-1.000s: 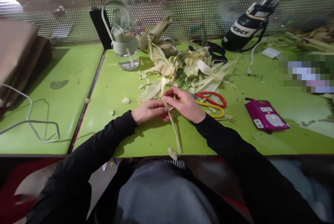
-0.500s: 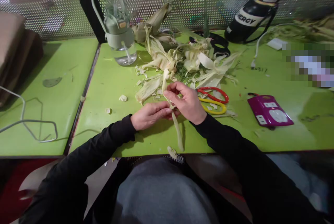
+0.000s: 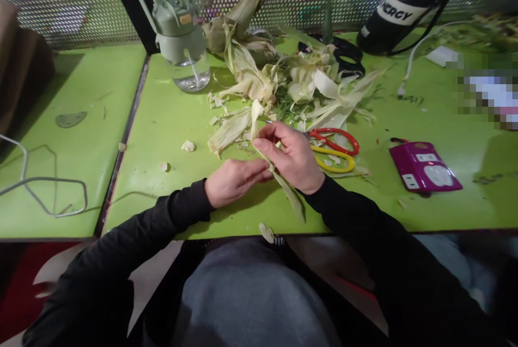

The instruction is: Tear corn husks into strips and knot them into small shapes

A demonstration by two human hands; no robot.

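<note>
My left hand [image 3: 232, 179] and my right hand [image 3: 293, 155] meet over the green table [image 3: 170, 120], both pinching one long pale corn husk strip [image 3: 289, 196]. The strip runs from above my right thumb down toward the table's near edge. My right fingers curl round its upper part; my left fingertips press it just below. A pile of corn husks [image 3: 283, 85] lies right behind my hands.
Red and yellow scissors [image 3: 334, 150] lie just right of my right hand. A magenta power strip [image 3: 424, 166] sits further right. A green-lidded water bottle [image 3: 180, 34] stands at the back left, a black bag [image 3: 404, 9] at the back right. White cable [image 3: 44, 179] loops on the left table.
The strip's lower end has swung to the right, toward my right wrist. My hands stay together on it; the view has tilted down a little.
</note>
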